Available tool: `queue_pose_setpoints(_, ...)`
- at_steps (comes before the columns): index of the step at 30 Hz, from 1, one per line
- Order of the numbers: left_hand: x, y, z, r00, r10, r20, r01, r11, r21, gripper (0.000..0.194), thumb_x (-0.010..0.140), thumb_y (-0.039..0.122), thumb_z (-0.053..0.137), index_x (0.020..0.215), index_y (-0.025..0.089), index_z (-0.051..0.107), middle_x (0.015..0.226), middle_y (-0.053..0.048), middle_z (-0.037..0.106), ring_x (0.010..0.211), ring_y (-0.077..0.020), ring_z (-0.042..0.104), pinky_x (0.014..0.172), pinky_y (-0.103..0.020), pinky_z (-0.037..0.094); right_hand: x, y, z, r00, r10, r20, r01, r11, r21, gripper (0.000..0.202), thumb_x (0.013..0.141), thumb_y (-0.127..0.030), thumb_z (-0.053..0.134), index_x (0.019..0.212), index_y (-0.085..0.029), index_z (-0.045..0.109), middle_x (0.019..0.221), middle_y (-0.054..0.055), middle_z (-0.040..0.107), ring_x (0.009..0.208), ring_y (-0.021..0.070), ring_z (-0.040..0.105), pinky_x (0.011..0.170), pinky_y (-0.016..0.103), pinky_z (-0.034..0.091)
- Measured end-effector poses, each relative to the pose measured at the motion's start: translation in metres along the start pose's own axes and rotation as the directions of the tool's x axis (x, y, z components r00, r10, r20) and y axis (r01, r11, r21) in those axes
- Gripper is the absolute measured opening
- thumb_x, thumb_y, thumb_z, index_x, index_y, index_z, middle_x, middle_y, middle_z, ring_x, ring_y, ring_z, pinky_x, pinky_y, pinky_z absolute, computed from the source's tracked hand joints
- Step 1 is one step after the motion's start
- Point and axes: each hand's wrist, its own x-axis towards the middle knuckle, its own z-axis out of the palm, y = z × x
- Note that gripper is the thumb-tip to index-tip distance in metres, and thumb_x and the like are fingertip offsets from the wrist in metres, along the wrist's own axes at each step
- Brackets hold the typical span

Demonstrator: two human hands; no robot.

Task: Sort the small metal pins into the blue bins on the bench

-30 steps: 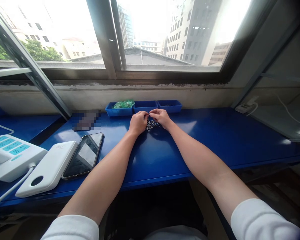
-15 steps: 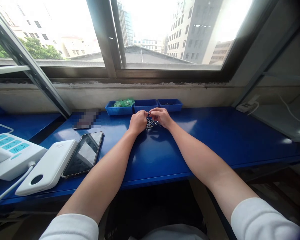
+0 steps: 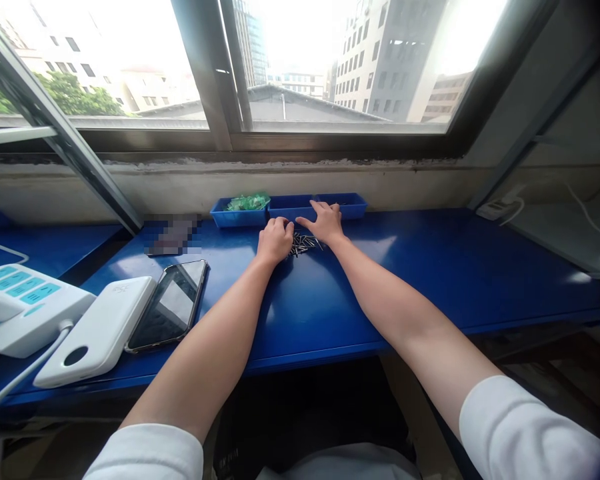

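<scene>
My left hand (image 3: 276, 240) is closed at the left side of a small pile of thin metal pieces (image 3: 305, 244), which look like screws or pins. Its fingertips are curled away from view, so whatever they hold is hidden. Over the right side of the pile, my right hand (image 3: 327, 223) is open, thumb and fingers spread. Its fingertips are at the front of the blue bins, near where the middle bin (image 3: 286, 212) meets the right bin (image 3: 354, 208). I see nothing between those fingers.
The left blue bin (image 3: 237, 219) holds green plastic wrapping (image 3: 249, 202). A phone (image 3: 173, 303), a white power bank (image 3: 97, 333) and a power strip (image 3: 30, 313) lie to the left on the blue table (image 3: 430, 267). A metal shelf post (image 3: 87, 160) rises at the left.
My right hand has parted from my left, opened its fingers and moved slightly forward to the bins. My left hand stays beside the pile.
</scene>
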Motion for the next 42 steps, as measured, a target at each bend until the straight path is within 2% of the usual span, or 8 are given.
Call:
queue_pose_setpoints(5, -0.001, -0.001, 0.002, 0.999, -0.006, 0.054, 0.006, 1.0, 0.007, 0.033, 0.09, 0.04, 0.035, 0.106, 0.02, 0.056, 0.112, -0.011, 0.057, 0.108, -0.0259, 0.053, 0.093, -0.039, 0.041, -0.001, -0.002, 0.001, 0.994, -0.016, 0.109, 0.027, 0.994, -0.104, 0.072, 0.082, -0.065, 0.041, 0.137, -0.018, 0.042, 0.139, 0.01, 0.042, 0.117, 0.0361, 0.035, 0.096, 0.049, 0.032)
queue_pose_setpoints(11, -0.001, -0.002, 0.001, 0.997, 0.005, 0.076, -0.007, 1.0, 0.025, 0.037, 0.09, 0.042, 0.035, 0.11, 0.019, 0.056, 0.115, -0.011, 0.055, 0.109, -0.0254, 0.053, 0.094, -0.038, 0.041, -0.003, 0.001, 0.005, 0.978, 0.019, 0.209, -0.006, 0.998, -0.06, 0.07, 0.085, -0.064, 0.034, 0.143, -0.025, 0.03, 0.15, 0.007, 0.023, 0.122, 0.0377, 0.031, 0.097, 0.054, 0.03)
queue_pose_setpoints(14, -0.002, -0.001, -0.002, 0.994, 0.023, 0.111, -0.029, 0.998, 0.049, 0.044, 0.088, 0.047, 0.036, 0.116, 0.018, 0.055, 0.119, -0.012, 0.055, 0.113, -0.0252, 0.052, 0.096, -0.036, 0.039, -0.005, 0.002, 0.006, 0.991, -0.021, 0.135, 0.022, 1.0, -0.006, 0.062, 0.086, -0.055, 0.039, 0.139, -0.021, 0.038, 0.144, 0.01, 0.033, 0.121, 0.0343, 0.033, 0.098, 0.05, 0.032)
queue_pose_setpoints(18, -0.005, 0.0, -0.005, 0.963, 0.065, 0.261, -0.099, 0.988, 0.119, 0.065, 0.082, 0.063, 0.038, 0.126, 0.017, 0.049, 0.129, -0.013, 0.05, 0.118, -0.0283, 0.048, 0.098, -0.036, 0.037, -0.01, 0.0, -0.002, 0.995, -0.091, 0.049, 0.089, 0.995, 0.032, 0.038, 0.081, -0.037, 0.052, 0.111, -0.017, 0.061, 0.112, 0.011, 0.055, 0.108, 0.0276, 0.043, 0.095, 0.04, 0.038)
queue_pose_setpoints(23, -0.009, 0.003, -0.008, 0.897, 0.184, 0.402, -0.27, 0.948, 0.167, 0.076, 0.075, 0.071, 0.041, 0.13, 0.018, 0.045, 0.134, -0.013, 0.048, 0.124, -0.0304, 0.043, 0.102, -0.038, 0.032, -0.015, -0.001, -0.011, 0.985, -0.1, 0.143, 0.1, 0.995, 0.009, 0.034, 0.077, -0.039, 0.056, 0.101, -0.017, 0.065, 0.1, 0.01, 0.057, 0.1, 0.0252, 0.048, 0.09, 0.036, 0.042)
queue_pose_setpoints(29, -0.01, 0.004, -0.007, 0.894, 0.202, 0.401, -0.288, 0.943, 0.168, 0.069, 0.075, 0.067, 0.046, 0.125, 0.019, 0.048, 0.134, -0.014, 0.047, 0.124, -0.0313, 0.041, 0.101, -0.04, 0.032, -0.017, 0.0, -0.006, 0.929, -0.045, 0.367, 0.077, 0.994, -0.074, 0.042, 0.076, -0.051, 0.056, 0.099, -0.018, 0.069, 0.107, 0.013, 0.061, 0.103, 0.0306, 0.053, 0.085, 0.037, 0.044)
queue_pose_setpoints(35, -0.009, 0.001, -0.003, 0.897, 0.206, 0.39, -0.283, 0.947, 0.15, 0.069, 0.074, 0.066, 0.047, 0.124, 0.019, 0.05, 0.13, -0.014, 0.049, 0.122, -0.0316, 0.043, 0.1, -0.041, 0.032, -0.018, -0.001, -0.005, 0.918, -0.126, 0.376, 0.121, 0.992, 0.038, 0.023, 0.08, -0.035, 0.056, 0.09, -0.02, 0.07, 0.094, 0.006, 0.068, 0.087, 0.02, 0.062, 0.079, 0.028, 0.045)
queue_pose_setpoints(42, -0.009, -0.001, -0.003, 0.892, 0.223, 0.393, -0.302, 0.942, 0.15, 0.074, 0.073, 0.07, 0.044, 0.125, 0.018, 0.049, 0.13, -0.015, 0.049, 0.121, -0.0317, 0.044, 0.099, -0.042, 0.034, -0.019, 0.0, -0.004, 0.929, -0.054, 0.367, 0.019, 0.995, 0.097, 0.013, 0.078, -0.03, 0.061, 0.083, -0.019, 0.066, 0.088, 0.004, 0.068, 0.082, 0.0166, 0.061, 0.072, 0.025, 0.045)
